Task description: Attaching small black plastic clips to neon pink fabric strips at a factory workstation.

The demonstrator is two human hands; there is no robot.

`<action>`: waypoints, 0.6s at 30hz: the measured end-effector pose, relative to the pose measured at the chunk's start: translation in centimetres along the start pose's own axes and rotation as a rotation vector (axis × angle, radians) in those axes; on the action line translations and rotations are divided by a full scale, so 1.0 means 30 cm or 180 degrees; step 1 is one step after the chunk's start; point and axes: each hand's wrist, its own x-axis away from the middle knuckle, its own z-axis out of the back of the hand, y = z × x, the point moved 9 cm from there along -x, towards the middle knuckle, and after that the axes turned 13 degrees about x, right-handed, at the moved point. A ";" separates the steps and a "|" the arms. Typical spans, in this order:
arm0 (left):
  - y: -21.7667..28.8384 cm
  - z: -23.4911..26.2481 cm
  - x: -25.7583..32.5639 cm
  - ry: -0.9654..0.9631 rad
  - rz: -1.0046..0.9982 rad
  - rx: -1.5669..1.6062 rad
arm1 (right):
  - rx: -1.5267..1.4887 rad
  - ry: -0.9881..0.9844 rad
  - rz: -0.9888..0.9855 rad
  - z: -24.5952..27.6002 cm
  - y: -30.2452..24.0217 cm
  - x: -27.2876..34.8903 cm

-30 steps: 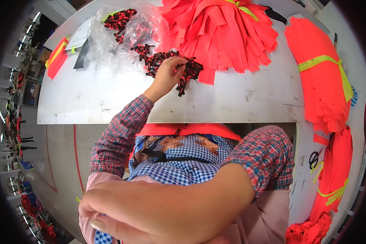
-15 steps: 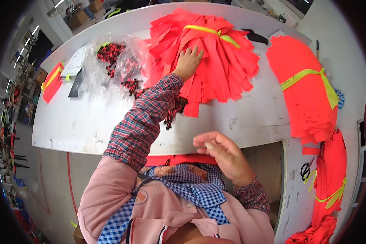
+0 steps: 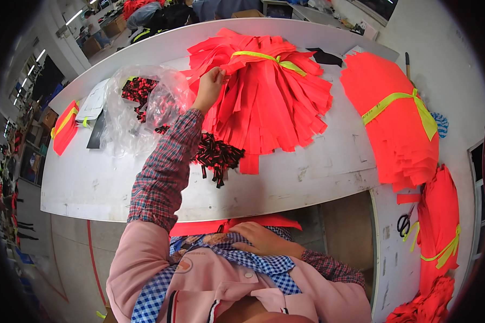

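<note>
left hand (image 3: 209, 86) stretched out, fingers pinched shut on a strip in the bundle of orange strips (image 3: 264, 99) tied with a yellow band near the tabletop's (image 3: 108, 183) far edge, right hand (image 3: 261, 240) loosely open, flat on the lap at the near edge, clear plastic bag (image 3: 140, 107) toward the left end with black-red pieces inside

I see a fanned bundle of bright red-orange fabric strips (image 3: 269, 102), tied across with a yellow-green band (image 3: 264, 58), lying flat at the table's twelve o'clock, strip ends spreading toward six o'clock
</note>
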 end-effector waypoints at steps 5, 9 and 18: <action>0.179 -0.024 0.084 -0.0193 -0.0096 0.1170 | 0.0240 -0.0248 -0.0113 -0.074 0.066 0.019; 0.236 -0.048 0.085 -0.0104 -0.0009 0.1420 | 0.1438 0.0610 0.0018 0.046 0.129 -0.062; 0.262 -0.120 0.138 -0.0469 -0.0335 0.0179 | 0.2559 0.0895 -0.1237 0.320 0.624 -0.480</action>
